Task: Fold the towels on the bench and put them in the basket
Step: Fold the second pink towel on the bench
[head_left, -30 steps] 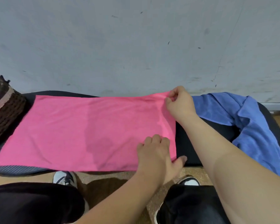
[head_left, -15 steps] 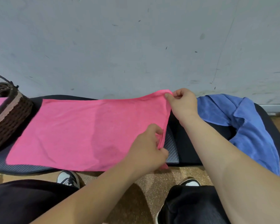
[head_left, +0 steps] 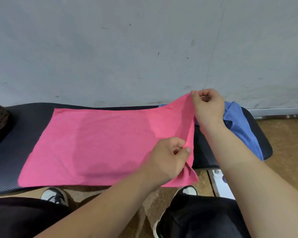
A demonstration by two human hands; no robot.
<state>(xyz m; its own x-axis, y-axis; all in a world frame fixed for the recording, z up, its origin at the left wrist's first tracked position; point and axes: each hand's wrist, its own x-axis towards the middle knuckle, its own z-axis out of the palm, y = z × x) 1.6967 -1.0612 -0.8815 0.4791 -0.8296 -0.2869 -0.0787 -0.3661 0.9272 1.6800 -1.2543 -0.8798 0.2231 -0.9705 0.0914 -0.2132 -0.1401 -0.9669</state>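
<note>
Pink towel (head_left: 100,145) lies spread along the bench (head_left: 24,121) — its right edge, flat a second ago, now rises, your left hand (head_left: 169,157) pinching the near corner, your right hand (head_left: 207,105) pinching the far one — the fold has begun.

No readable text — no labels, brands or numbers.

A scuffed grey wall (head_left: 144,48) meets a speckled tan floor (head_left: 286,134) along a pale skirting (head_left: 273,111).

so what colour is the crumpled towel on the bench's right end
Blue: the crumpled blue cloth towel shows best in the head view.
</note>
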